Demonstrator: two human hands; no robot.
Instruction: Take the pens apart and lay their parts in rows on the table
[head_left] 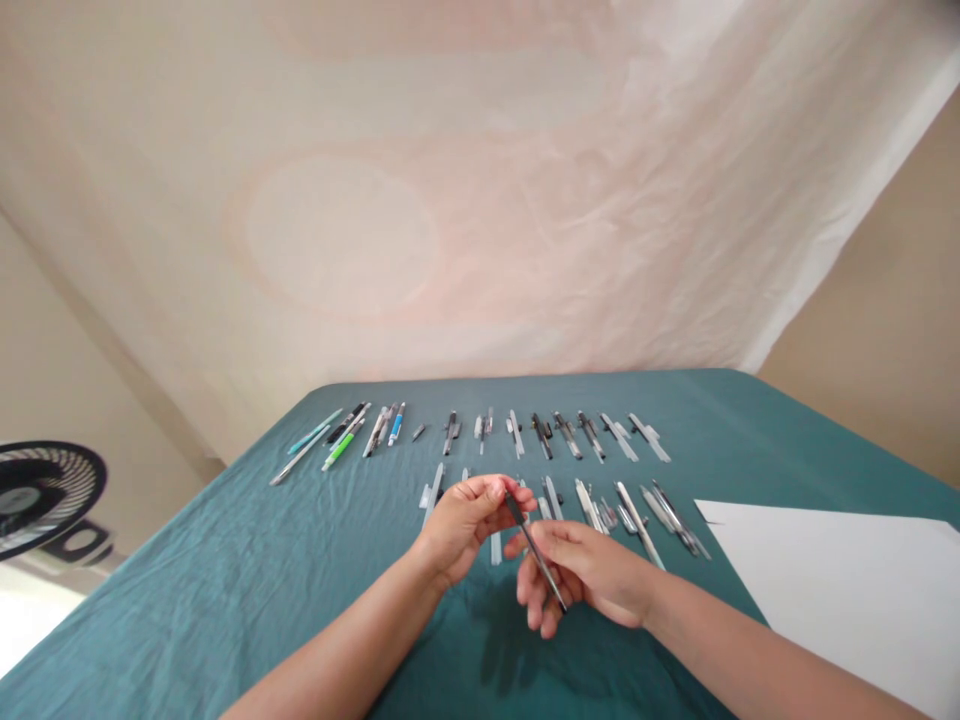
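A slim pen [545, 566] with a black upper part and a clear, dark-tipped lower end slants between my two hands, above the near part of the table. My left hand [476, 515] pinches its upper black end between thumb and fingers. Around the middle of the barrel, my right hand [574, 575] has its thumb on one side and curled fingers on the other. Just beyond the hands lie several pens and pen parts, such as a clear pen [553, 497] and a white pen [589, 505], some partly hidden by my fingers.
Behind is a row of disassembled pens [541, 437] on the green cloth [360, 560]. At the far left lie a green pen [343, 446] and a blue pen [397, 424]. White paper [840, 570] covers the right side. A black fan [49, 497] stands beyond the left edge.
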